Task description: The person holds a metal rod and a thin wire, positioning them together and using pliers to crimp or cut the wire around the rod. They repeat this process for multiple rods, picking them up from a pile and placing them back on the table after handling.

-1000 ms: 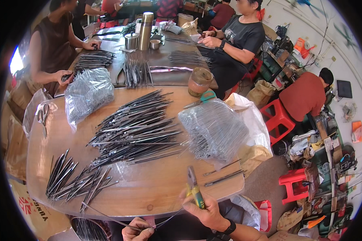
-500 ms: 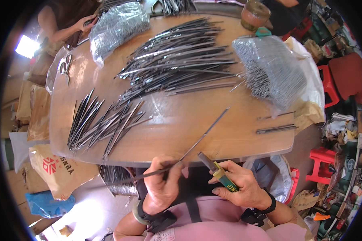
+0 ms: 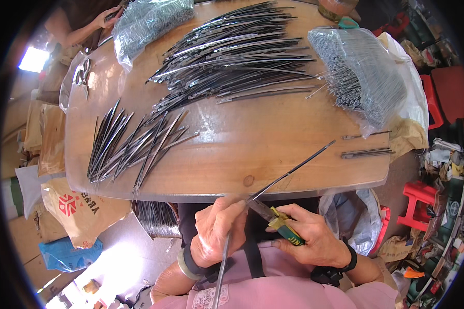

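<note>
Logging from afar, I list: left hand (image 3: 216, 232), closed on one dark strip (image 3: 294, 171), upper end over the table (image 3: 221, 177); right hand (image 3: 317, 242), wrapped round green-and-yellow pliers (image 3: 282, 223), tips beside the strip, contact unclear; strip pile (image 3: 232, 57), on that table.

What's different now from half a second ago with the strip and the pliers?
The strip in the left hand has swung, its far end rightward, its near end toward the pink top. The pliers in the right hand, apart from it before, now appear to meet it beside the left fingers. Nothing was let go; the strip pile and scissors stayed put.
</note>
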`<action>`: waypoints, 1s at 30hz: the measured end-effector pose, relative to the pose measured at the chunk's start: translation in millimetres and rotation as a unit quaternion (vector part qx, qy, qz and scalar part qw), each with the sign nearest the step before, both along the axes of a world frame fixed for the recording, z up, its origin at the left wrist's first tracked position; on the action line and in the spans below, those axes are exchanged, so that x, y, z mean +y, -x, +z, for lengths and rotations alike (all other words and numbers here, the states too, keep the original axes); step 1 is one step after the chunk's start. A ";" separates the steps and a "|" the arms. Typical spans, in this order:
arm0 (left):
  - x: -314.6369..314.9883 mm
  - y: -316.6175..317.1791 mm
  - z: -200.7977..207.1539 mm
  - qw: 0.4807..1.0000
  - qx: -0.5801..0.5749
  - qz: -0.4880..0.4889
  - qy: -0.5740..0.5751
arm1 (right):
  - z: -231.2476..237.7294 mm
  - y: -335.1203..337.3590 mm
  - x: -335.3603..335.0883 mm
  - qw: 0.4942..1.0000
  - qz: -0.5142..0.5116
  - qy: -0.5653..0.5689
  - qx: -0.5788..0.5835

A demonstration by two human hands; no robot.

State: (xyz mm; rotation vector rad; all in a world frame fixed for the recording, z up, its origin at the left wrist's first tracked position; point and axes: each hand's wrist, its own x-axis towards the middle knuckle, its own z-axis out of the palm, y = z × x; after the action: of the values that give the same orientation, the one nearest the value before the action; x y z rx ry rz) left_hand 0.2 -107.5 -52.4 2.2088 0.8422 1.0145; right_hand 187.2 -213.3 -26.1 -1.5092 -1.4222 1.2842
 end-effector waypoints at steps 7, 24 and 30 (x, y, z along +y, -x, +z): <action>1.4 11.5 4.2 0.997 0.001 -0.015 0.080 | -10.6 4.1 -10.2 0.982 -0.031 0.029 0.185; -8.7 17.0 13.1 0.681 -0.140 0.021 0.718 | 40.8 -65.6 -7.1 0.989 -0.079 -0.010 -0.121; -12.4 13.8 12.3 0.630 -0.153 -0.011 0.762 | 48.1 -55.1 49.6 0.943 -0.064 -0.193 -0.264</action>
State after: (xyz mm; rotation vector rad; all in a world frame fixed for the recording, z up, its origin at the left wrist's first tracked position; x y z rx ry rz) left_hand -13.7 -119.9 -40.1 0.5266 0.9119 0.2557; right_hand 242.3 -163.6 22.0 -1.6977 -1.7452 0.4852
